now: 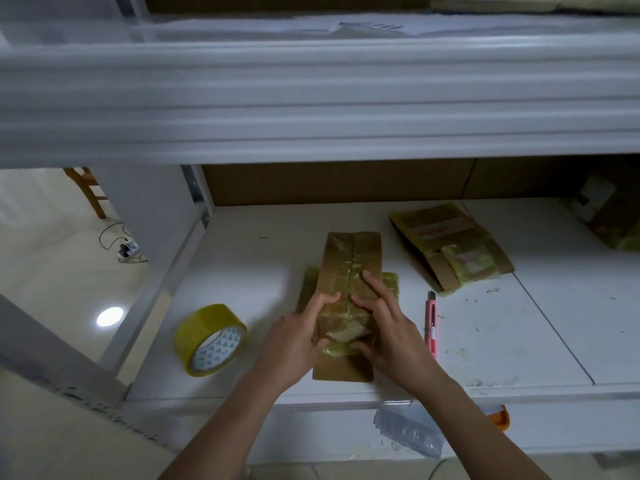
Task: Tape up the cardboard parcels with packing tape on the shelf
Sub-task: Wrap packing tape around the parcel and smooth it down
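At the front edge of the white shelf board (519,341), near its middle, a long, flat brown cardboard parcel (349,258) lies lengthwise, one end at the front edge and the other pointing toward the back. A band of yellowish clear tape crosses it at mid-length and a strip runs along its top seam. The left hand (294,341) grips the parcel's left side, thumb curled over the top and fingers bent onto the taped band. The right hand (384,327) lies on the parcel's right side, fingers fairly straight and spread narrowly over the tape, thumb tucked against the front of the band. Both hands touch the parcel and nearly meet at its centre line.

Left of the parcel, near the shelf's front left corner, a roll of yellowish packing tape (209,339) with a white patterned core stands tilted on its edge, apart from the left hand. Just right of the right hand, a pink utility knife (431,323) lies lengthwise on the board.

Further back and to the right, a second flat brown cardboard parcel (450,244), already banded with tape, lies at an angle. At the back right corner, a third taped carton (609,216) is only partly visible.
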A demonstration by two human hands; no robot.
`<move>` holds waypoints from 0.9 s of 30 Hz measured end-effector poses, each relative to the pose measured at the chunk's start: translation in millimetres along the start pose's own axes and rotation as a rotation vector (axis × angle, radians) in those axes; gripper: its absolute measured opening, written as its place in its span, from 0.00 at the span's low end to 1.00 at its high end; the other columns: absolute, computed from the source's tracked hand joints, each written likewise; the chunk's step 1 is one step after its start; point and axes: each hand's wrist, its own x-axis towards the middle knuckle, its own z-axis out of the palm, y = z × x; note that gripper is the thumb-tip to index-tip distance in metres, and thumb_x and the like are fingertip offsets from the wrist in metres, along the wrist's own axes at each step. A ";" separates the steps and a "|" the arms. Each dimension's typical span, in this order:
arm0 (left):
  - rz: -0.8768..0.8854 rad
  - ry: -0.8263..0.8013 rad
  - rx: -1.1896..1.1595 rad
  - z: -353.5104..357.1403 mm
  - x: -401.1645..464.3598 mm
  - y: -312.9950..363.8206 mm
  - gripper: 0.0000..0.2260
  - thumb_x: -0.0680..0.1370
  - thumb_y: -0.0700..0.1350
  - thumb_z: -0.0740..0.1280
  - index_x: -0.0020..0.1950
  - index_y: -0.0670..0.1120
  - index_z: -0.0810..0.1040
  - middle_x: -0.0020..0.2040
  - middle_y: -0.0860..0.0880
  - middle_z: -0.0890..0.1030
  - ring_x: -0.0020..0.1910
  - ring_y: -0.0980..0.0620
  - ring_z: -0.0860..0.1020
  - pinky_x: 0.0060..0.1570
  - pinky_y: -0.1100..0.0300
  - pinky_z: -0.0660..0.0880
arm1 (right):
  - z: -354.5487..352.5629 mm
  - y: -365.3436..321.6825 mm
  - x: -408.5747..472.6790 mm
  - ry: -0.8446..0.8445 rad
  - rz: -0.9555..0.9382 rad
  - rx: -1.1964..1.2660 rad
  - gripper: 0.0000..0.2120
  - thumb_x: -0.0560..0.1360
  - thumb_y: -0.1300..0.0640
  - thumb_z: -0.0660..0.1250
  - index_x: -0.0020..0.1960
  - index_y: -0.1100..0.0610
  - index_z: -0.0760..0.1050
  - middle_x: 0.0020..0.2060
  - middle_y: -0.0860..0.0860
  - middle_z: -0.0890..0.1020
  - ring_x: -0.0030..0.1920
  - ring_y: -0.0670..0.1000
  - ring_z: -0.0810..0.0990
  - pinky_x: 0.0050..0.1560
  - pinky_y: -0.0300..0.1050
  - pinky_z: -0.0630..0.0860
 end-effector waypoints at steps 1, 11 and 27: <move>0.000 -0.010 -0.016 -1.1 0.2 0.9 0.29 0.76 0.47 0.72 0.71 0.61 0.61 0.39 0.56 0.77 0.30 0.59 0.72 0.29 0.69 0.64 | -1.4 -2.9 0.4 0.004 0.028 0.032 0.32 0.70 0.48 0.75 0.68 0.47 0.62 0.78 0.43 0.52 0.64 0.48 0.75 0.49 0.46 0.82; -0.044 -0.072 -0.107 -5.0 -0.2 -0.2 0.29 0.75 0.49 0.73 0.70 0.61 0.62 0.46 0.54 0.83 0.30 0.63 0.75 0.31 0.73 0.68 | 10.6 -1.4 -1.7 0.048 0.048 -0.021 0.33 0.70 0.52 0.75 0.69 0.49 0.62 0.78 0.45 0.53 0.54 0.50 0.82 0.38 0.44 0.83; -0.085 -0.145 -0.402 -36.6 0.2 -4.9 0.35 0.77 0.42 0.71 0.70 0.70 0.54 0.64 0.59 0.73 0.55 0.55 0.81 0.57 0.52 0.78 | -37.1 -16.7 19.7 -0.181 0.173 0.096 0.39 0.73 0.69 0.69 0.74 0.41 0.60 0.75 0.43 0.60 0.70 0.50 0.70 0.66 0.46 0.73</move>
